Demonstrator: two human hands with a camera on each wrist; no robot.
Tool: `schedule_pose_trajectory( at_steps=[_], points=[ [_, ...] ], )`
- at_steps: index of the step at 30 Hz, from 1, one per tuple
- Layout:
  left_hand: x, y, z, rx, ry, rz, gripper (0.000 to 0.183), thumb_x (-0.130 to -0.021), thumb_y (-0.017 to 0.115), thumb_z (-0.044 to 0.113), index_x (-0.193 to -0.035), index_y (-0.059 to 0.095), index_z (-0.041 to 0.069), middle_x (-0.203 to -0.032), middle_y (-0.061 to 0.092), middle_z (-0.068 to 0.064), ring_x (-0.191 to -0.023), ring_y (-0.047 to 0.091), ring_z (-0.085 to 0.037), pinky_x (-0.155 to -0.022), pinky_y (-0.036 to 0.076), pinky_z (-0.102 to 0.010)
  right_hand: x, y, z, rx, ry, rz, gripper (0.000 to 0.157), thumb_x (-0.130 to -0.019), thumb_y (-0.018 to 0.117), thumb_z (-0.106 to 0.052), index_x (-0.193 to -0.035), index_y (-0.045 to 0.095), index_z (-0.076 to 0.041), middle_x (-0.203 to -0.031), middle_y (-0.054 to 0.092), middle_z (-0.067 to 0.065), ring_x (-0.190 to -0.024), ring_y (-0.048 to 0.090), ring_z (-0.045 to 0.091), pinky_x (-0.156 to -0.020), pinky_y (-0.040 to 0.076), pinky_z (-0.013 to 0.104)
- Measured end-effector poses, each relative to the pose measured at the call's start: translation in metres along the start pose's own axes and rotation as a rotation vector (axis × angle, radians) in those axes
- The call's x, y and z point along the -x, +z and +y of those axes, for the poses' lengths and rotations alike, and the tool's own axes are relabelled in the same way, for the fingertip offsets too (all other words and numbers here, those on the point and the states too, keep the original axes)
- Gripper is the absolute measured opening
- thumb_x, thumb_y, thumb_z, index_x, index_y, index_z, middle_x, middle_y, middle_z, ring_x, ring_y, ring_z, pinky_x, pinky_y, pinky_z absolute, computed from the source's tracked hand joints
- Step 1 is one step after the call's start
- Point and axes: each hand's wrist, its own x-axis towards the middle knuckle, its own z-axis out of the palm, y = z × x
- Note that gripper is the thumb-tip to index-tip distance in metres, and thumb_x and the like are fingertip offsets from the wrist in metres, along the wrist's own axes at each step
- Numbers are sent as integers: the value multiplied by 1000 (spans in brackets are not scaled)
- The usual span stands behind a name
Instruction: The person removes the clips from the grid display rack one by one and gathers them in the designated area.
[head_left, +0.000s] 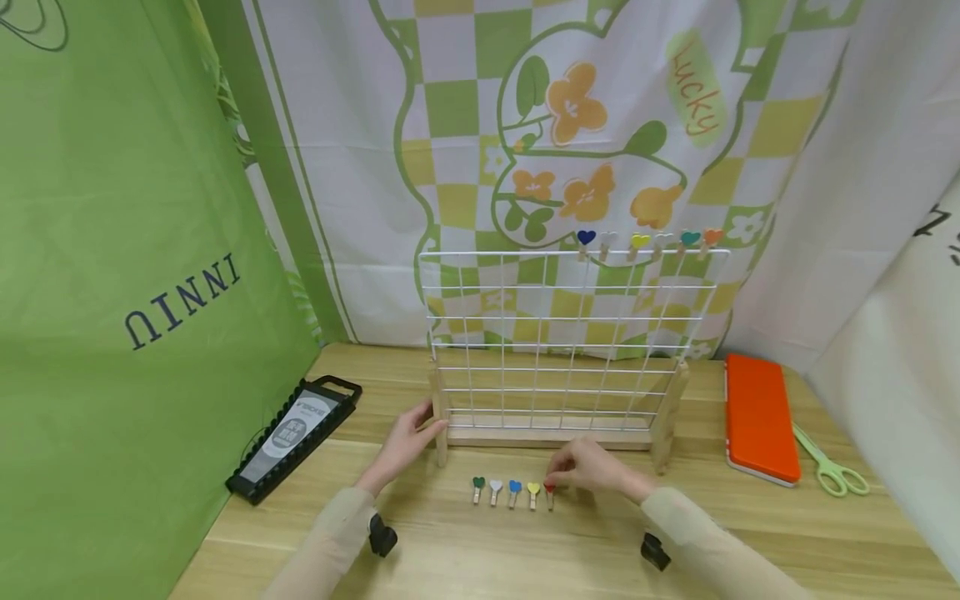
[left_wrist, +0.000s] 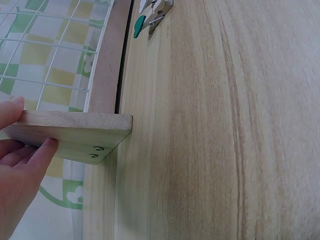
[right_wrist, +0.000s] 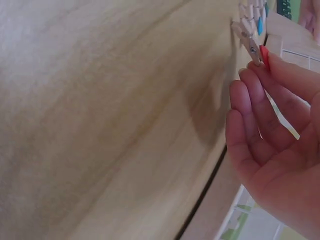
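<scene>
"Lucky" runs in slanting orange-red script down a pale green patch on the patterned cloth hanging beyond the far edge of the worktop. Dark capitals reading "UINNI" climb the green cloth along the left edge. Near that edge, a black holder bears a grey label whose print is too small to read, while dark characters on the white cloth at right are cut off, illegible.
</scene>
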Motion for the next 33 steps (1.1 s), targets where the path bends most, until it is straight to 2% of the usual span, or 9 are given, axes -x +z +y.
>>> schedule_pose_trajectory(
  at_steps=[8, 15, 26, 30, 33],
  points=[
    [1, 2, 4, 7, 2, 32, 56, -97, 63, 10, -146, 41, -7, -146, 50, -27, -138, 47, -41, -113, 42, -54, 1, 4, 5, 2, 17, -4, 13, -92, 70, -17, -86, 78, -9, -82, 77, 3, -65, 59, -4, -60, 49, 13],
    [1, 8, 7, 5, -23, 75, 53, -97, 59, 3, -145, 41, -11, -146, 48, -30, -138, 45, -44, -114, 39, -58, 1, 4, 6, -4, 9, -3, 13, -91, 71, -17, -86, 78, -8, -81, 77, 3, -63, 53, -7, -55, 45, 12],
    [-1, 1, 2, 27, -6, 29, 58, -97, 63, 13, -147, 41, -6, -147, 49, -26, -139, 46, -40, -114, 42, -54, 1, 3, 4, -16, 13, 9, 10, -91, 71, -13, -87, 77, -7, -83, 77, 5, -63, 54, -6, -55, 45, 13],
    [0, 1, 2, 10, -11, 19, 58, -97, 63, 13, -147, 40, -6, -147, 48, -27, -139, 45, -40, -113, 42, -53, 1, -7, -1, 10, 22, 17, 12, -91, 71, -16, -92, 77, -6, -88, 76, 4, -72, 59, -1, -62, 49, 14],
    [1, 1, 2, 4, -12, 19, 58, -98, 62, 11, -147, 39, -8, -147, 47, -28, -139, 45, -41, -113, 42, -52, 0, -27, -14, 42, -10, 42, 15, -92, 70, -17, -96, 76, -5, -91, 76, 5, -76, 64, 3, -65, 53, 15]
  ],
)
